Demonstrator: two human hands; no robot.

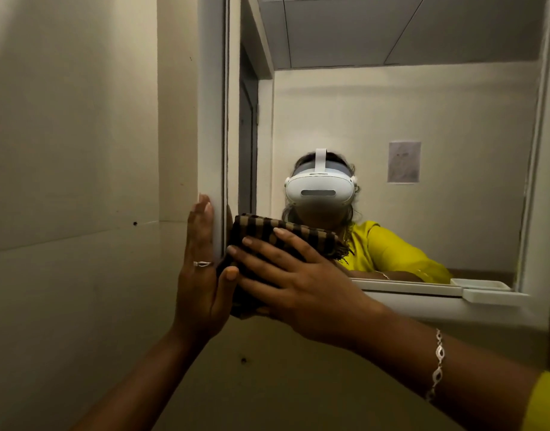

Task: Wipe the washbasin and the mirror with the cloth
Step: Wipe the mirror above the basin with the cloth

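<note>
- The cloth (267, 241), a folded brown-and-black striped piece, is pressed against the lower left corner of the mirror (407, 119), its long axis running roughly level along the glass
- The right hand (295, 281) lies spread over the cloth, fingers (261, 244) flat and pointing up-left, thumb tucked beneath; it is grasping the cloth against the glass
- The left hand (202, 269) is released, palm flat and upright on the white mirror frame (211, 119), just beside the cloth and touching the right thumb
- The unwiped glass lies up and to the right of the fingers, so the next stroke likely runs that way
- The washbasin is out of view
- No brand or legible writing; a paper sheet (404, 162) reflected on the far wall is too blurred to read
</note>
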